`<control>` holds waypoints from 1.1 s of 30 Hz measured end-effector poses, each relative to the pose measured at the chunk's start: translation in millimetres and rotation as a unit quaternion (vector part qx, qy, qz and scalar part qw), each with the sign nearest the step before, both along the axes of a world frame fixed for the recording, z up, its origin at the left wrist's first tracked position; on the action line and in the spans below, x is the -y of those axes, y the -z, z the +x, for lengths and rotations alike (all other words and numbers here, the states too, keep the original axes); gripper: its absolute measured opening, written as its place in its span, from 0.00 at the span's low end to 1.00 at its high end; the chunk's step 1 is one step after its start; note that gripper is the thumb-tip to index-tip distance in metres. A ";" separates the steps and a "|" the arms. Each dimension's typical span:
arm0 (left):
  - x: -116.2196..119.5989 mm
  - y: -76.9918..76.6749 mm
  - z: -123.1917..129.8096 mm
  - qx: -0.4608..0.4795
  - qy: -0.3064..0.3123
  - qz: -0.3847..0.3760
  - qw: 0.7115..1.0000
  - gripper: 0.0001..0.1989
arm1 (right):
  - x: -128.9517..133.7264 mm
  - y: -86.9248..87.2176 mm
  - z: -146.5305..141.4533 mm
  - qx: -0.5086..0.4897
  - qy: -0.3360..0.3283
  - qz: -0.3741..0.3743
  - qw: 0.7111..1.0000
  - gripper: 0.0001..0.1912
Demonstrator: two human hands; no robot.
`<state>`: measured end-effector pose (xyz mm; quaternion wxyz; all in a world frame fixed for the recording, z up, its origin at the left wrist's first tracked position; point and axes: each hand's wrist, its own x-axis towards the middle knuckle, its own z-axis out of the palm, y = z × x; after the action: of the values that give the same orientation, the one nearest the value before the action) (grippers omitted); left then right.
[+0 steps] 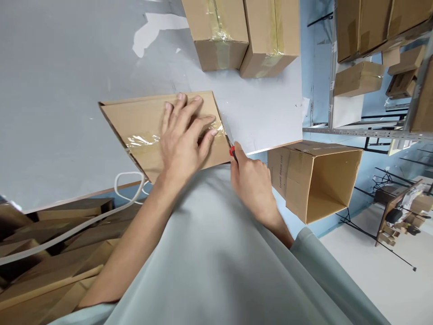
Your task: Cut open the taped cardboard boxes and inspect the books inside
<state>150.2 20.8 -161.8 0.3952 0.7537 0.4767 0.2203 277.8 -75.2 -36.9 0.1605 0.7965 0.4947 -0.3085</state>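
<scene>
A cardboard box (149, 158) with clear tape across its top lies at the table's near edge. My left hand (184, 140) rests on this top, fingers spread and pressing on the cardboard. My right hand (252, 178) is closed round what looks like a box cutter (233, 151) with a red and black handle. Its narrow tip meets the box's right edge, close to where the strip of tape (219, 128) runs over. My fingers cover most of the handle.
Two taped cartons (221, 54) stand at the far side of the grey table (67, 90). Right of the table is an open carton (297, 180). A white hose or cable (84, 224) crosses at left above several cartons (67, 266). A metal shelf (355, 132) holds more boxes.
</scene>
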 end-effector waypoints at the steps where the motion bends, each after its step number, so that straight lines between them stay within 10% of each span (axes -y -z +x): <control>1: 0.6 -0.7 0.6 -0.002 -0.004 0.008 1.000 0.29 | 1.3 1.6 -0.8 -0.002 -0.004 0.005 1.000 0.30; 14: 0.7 35.5 -6.3 0.053 0.013 0.141 0.988 0.17 | 2.5 15.5 -13.3 0.056 0.005 0.012 0.998 0.30; 21: 2.1 27.4 -6.0 0.041 0.006 0.152 0.988 0.15 | -17.5 17.1 -24.0 0.068 0.004 0.012 0.998 0.28; 33: 8.8 9.9 -18.0 0.060 0.002 0.138 0.989 0.17 | 19.6 -0.1 -9.5 0.019 0.021 0.023 0.999 0.23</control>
<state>132.3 12.0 -171.7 0.3159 0.7872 0.4160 0.3279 268.3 -94.8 -36.8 0.1450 0.8159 0.4817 -0.2851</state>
